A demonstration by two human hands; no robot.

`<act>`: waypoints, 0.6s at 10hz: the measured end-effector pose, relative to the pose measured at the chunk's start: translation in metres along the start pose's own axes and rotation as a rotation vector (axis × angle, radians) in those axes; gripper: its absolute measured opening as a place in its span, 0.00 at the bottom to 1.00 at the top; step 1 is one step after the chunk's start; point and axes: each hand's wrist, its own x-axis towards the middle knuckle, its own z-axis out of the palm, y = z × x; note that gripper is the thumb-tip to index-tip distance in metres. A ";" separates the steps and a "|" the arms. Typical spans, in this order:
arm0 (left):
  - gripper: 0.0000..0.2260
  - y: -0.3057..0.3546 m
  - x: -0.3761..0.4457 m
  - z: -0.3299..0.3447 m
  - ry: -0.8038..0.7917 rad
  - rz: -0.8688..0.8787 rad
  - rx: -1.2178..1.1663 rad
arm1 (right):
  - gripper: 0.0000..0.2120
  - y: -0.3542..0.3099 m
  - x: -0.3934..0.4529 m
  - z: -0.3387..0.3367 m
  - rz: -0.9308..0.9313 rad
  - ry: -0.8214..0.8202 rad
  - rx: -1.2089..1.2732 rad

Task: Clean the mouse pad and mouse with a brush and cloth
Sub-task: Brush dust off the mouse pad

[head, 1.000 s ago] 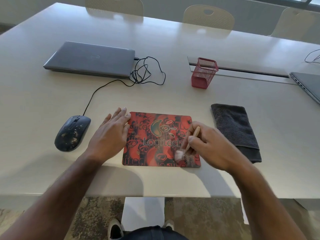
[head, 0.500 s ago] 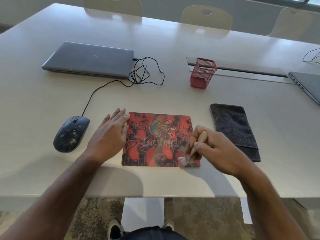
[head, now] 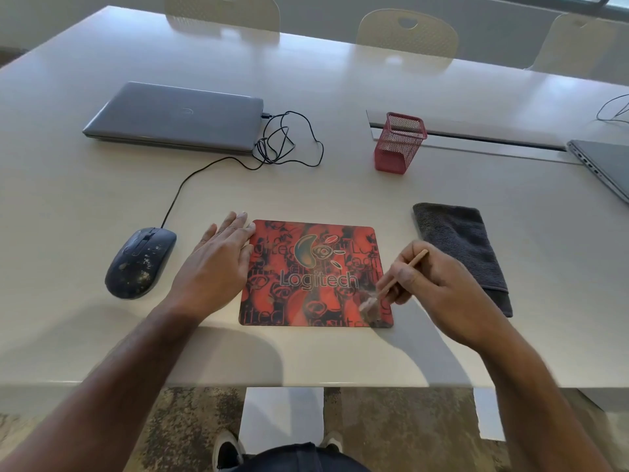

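**Mia:** Where is the mouse pad point(head: 315, 274)?

**Sam:** It lies flat on the table point(head: 340, 185), near the front edge, right between the two hands. It is red and black, with a big word and a green shape on it. Its long side goes left to right.

**Mia:** What is the right hand point(head: 439, 287) doing?

**Sam:** Its fingers are closed around a thin wooden brush point(head: 394, 284). The handle points up and away to the right. The soft tip points down to the left and sits at the pad's near right corner. The tip looks blurry, so I cannot tell if it is touching.

**Mia:** And the left hand point(head: 214, 267)?

**Sam:** It is flat, with its fingers out and close together. It holds nothing. It rests on the pad's left edge, and I think it keeps the pad from sliding.

**Mia:** Which way should the brush go next?

**Sam:** Most of the pad lies to the left of the brush tip and farther away. So I think the sweeps should go that way.

**Mia:** What about the mouse point(head: 141, 262)?

**Sam:** It is dark with pale dirty specks. It sits left of the pad, just beside the left hand. That hand is much nearer to it.

**Mia:** And the cloth point(head: 463, 247)?

**Sam:** It is dark grey and folded. It lies just right of the pad, behind the right hand.
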 end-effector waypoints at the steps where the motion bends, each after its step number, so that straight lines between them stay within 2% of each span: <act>1: 0.21 0.000 0.000 -0.001 0.002 0.001 0.000 | 0.08 -0.001 0.002 0.005 -0.022 0.109 0.067; 2: 0.22 0.001 0.000 -0.001 0.000 0.004 0.001 | 0.10 0.007 0.005 0.020 0.000 0.151 0.027; 4: 0.21 0.001 -0.001 -0.001 0.003 0.002 -0.001 | 0.10 0.007 -0.001 0.006 0.048 0.088 -0.049; 6: 0.21 0.002 0.000 0.000 0.014 -0.005 -0.010 | 0.10 0.011 -0.004 0.009 0.046 0.288 0.031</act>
